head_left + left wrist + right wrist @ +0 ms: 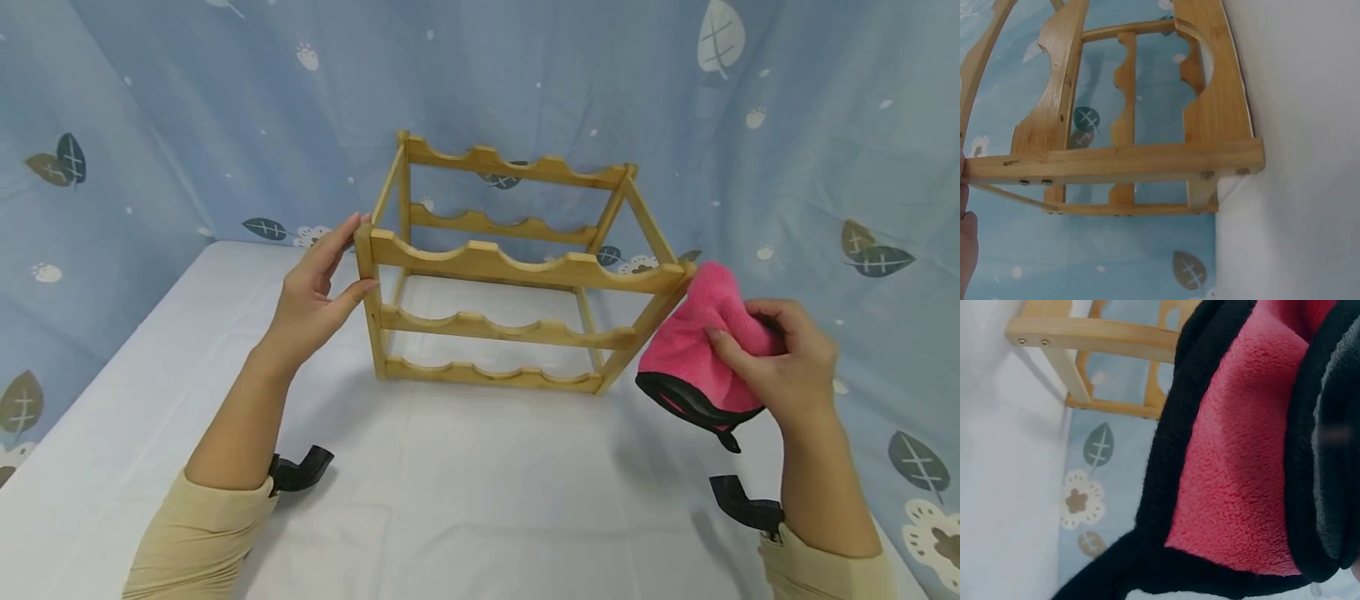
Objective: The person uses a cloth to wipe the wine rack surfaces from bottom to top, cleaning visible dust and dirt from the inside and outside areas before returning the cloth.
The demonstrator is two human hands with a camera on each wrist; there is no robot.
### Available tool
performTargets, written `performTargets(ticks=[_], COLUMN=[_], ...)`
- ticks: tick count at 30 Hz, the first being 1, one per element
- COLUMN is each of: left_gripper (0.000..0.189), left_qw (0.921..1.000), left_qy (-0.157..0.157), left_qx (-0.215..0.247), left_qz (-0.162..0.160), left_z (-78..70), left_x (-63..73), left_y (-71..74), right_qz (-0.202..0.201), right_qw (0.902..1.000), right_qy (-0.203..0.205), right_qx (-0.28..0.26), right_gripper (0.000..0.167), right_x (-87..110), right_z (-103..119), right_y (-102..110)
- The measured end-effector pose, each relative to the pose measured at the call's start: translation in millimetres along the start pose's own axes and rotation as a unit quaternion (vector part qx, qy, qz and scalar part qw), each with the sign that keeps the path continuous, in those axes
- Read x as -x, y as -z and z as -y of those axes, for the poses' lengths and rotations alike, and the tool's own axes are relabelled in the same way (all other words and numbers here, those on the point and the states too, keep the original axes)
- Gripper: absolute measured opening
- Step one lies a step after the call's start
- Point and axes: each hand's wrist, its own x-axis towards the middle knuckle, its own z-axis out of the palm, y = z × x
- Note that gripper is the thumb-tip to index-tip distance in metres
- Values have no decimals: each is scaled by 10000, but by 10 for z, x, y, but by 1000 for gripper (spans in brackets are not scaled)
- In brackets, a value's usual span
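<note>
A light wooden wine rack (487,260) with scalloped rails stands on the white-covered table. My left hand (315,296) holds the top of its near left post, thumb on the front side and fingers at the back. At the left edge of the left wrist view, only part of that hand (967,240) shows beside the wooden post (1116,164). My right hand (791,362) grips a folded pink fleecy cloth (693,342) with black trim and a small loop. The cloth touches or nearly touches the rack's near right top corner. In the right wrist view, the cloth (1235,462) hides most of the hand.
A white sheet (480,483) covers the table. Behind and beside it hangs a blue curtain (225,100) printed with leaves and flowers, close behind the rack. Black wrist mounts (300,471) stick out from both forearms.
</note>
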Motion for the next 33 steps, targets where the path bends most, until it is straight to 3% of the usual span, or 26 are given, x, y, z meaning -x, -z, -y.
performTargets(ticks=[5,8,14,25,33], left_gripper=[78,79,79,78,77], left_qw=[9999,9995,9997,9999,9999], left_qy=[15,49,79,51,61], left_qx=[-88,-290,-225,-159,-138], left_qz=[-125,-118,-58,15,-20], left_z=[-6,-13,-2,-38,-27], left_x=[3,13,13,-15,5], left_y=[7,36,26,22,25], right_qz=[-234,-131,148,694,1330], right_qw=[9984,9974,9979,9965,9910], right_qy=[477,674,582,428,-131], right_qx=[-206,-202,-233,-171,15], right_gripper=[72,76,67,31,40], right_x=[-50,-91,-89,14,182], right_z=[11,-9,-76,-169,-162], right_y=[-81,-133,-182,-196,-287])
